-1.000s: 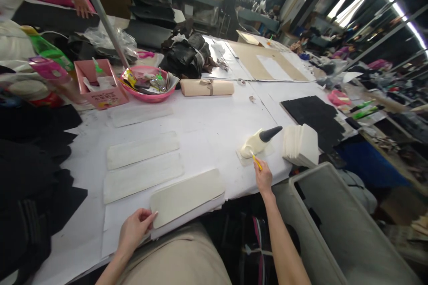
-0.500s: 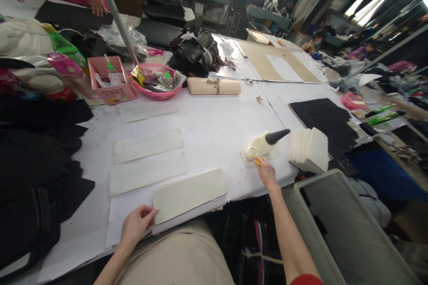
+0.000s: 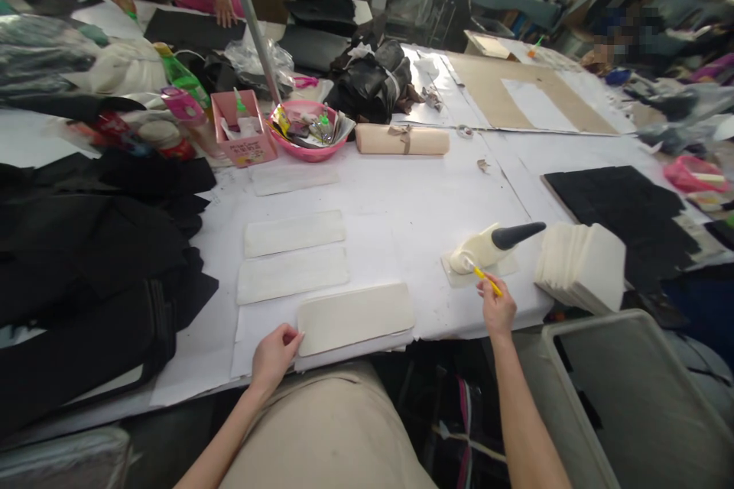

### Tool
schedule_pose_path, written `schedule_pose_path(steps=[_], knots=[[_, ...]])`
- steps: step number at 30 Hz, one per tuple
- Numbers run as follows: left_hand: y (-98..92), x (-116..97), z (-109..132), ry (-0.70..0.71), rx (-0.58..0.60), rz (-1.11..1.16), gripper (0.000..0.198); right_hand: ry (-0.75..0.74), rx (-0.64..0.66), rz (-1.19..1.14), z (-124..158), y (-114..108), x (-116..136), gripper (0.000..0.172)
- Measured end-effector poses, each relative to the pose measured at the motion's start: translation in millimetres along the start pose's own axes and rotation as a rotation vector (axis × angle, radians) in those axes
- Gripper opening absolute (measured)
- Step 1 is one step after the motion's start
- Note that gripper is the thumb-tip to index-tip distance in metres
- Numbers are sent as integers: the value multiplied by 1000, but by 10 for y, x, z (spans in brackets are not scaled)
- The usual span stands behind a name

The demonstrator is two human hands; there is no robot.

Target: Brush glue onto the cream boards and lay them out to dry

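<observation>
My left hand [image 3: 274,355] pinches the left end of a cream rectangular panel [image 3: 355,316] lying at the near edge of the white table [image 3: 401,206]. My right hand [image 3: 498,307] is closed on a thin yellow-handled tool [image 3: 485,276], whose tip touches the base of a cream glue bottle with a black nozzle [image 3: 493,243] lying on its side. Two more cream panels [image 3: 293,233] [image 3: 292,273] lie just beyond the one I hold.
A stack of white sheets [image 3: 582,263] sits right of the bottle, black material [image 3: 622,202] behind it. Black fabric [image 3: 97,260] piles on the left. A pink bowl [image 3: 310,134], pink box [image 3: 244,130] and beige roll [image 3: 401,140] stand farther back. A grey bin [image 3: 631,390] is at lower right.
My view has swung left and down. My right hand has drawn back slightly from the bottle, with the yellow tool's tip still at its base. My left hand keeps its hold on the panel.
</observation>
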State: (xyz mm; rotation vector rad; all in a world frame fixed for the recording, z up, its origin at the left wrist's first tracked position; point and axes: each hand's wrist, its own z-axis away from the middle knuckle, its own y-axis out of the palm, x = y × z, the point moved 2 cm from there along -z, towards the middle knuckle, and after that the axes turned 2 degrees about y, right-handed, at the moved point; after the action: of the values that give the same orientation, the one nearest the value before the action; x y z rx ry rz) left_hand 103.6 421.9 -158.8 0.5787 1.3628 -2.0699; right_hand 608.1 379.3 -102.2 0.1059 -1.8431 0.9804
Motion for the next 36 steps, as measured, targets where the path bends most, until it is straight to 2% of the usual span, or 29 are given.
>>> schedule_pose_path(steps=[3, 5, 10, 12, 14, 20, 23, 26, 30, 33, 36], knots=[[33, 53, -19, -39, 27, 80, 25, 314, -126, -352, -15, 191, -78, 45], [68, 94, -32, -104, 68, 197, 27, 433, -181, -469, 25, 230, -115, 44], [102, 92, -34, -242, 133, 485, 29, 476, -239, -517, 401, 81, -13, 41], [87, 60, -30, -260, 132, 539, 27, 456, -166, -551, 662, 98, 163, 43], [74, 33, -25, -264, 138, 572, 25, 445, -13, -578, 973, 226, 417, 44], [86, 31, -20, -276, 177, 603, 19, 425, 566, -576, 1922, 1009, 1213, 42], [97, 51, -27, -287, 194, 615, 16, 365, 737, -581, 2193, 1352, 1423, 40], [104, 67, -39, -292, 196, 627, 13, 330, 787, -558, 2282, 1576, 1501, 39], [114, 80, -49, -297, 196, 651, 13, 330, 786, -532, 2263, 1729, 1493, 40], [119, 82, -46, -301, 195, 666, 13, 334, 766, -510, 2215, 1717, 1428, 41], [126, 87, -41, -302, 196, 682, 13, 357, 701, -495, 2117, 1580, 1285, 43]])
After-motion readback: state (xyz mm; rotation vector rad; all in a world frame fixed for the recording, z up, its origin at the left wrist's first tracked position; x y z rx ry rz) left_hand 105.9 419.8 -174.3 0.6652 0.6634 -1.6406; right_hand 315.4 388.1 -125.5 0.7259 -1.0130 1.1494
